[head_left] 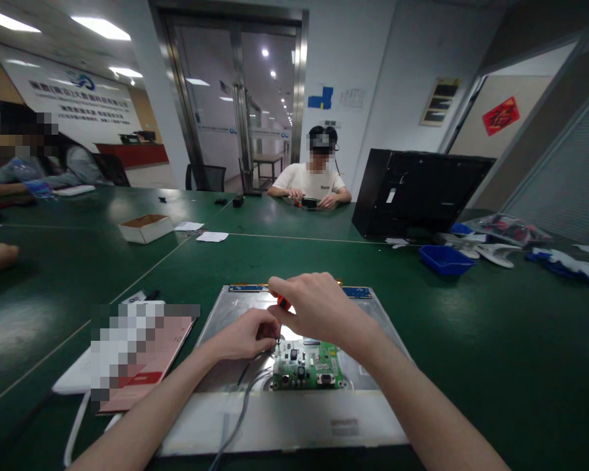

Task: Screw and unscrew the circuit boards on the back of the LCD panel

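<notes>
Right hand (317,304): 1, fingers curled around 1 red-handled screwdriver (283,303), I see.
Left hand (250,332): 1, fingertips pinched beside the screwdriver's shaft; I can't tell on what.
Circuit board (310,364): 1, green, lying on 1 metal panel (285,425), its 10 o'clock corner at the left fingertips.
Around the board, by my clock: 1 monitor (422,190) at 1, 1 blue tray (446,260) at 2, 1 white box (147,229) at 10.

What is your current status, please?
Right fingers closed on orange-handled tool, left fingers close beside it. Green circuit board on metal panel. Grey cable beside board.
</notes>
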### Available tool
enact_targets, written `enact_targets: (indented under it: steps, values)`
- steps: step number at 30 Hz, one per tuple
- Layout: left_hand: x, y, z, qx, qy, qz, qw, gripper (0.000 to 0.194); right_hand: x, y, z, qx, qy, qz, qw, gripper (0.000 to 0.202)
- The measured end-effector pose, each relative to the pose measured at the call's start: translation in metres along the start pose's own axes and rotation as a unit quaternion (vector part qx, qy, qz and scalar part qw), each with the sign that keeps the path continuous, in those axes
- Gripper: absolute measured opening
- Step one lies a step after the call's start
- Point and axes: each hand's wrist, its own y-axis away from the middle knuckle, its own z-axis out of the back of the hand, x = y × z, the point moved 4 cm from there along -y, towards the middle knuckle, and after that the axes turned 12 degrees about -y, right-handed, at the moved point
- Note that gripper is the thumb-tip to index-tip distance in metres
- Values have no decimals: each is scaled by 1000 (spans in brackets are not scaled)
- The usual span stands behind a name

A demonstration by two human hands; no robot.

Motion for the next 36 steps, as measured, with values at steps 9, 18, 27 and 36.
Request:
enact_targets:
  steps: [9,18,27,36]
  values:
    - [-2,0,1,-7,-13,-4,1000,8,0,1,0,2,-8,1,1000,19]
    - [-4,0,2,-4,-6,-20,1000,6,3,1,1,-11,-18,23,1000,13]
    - [-6,0,2,-8,-4,-22,1000,7,2,-1,-1,-13,-15,16,1000,14]
    - [-3,0,-1,1,22,-15,1000,5,-2,-2,-5,-13,3,0,1000,15]
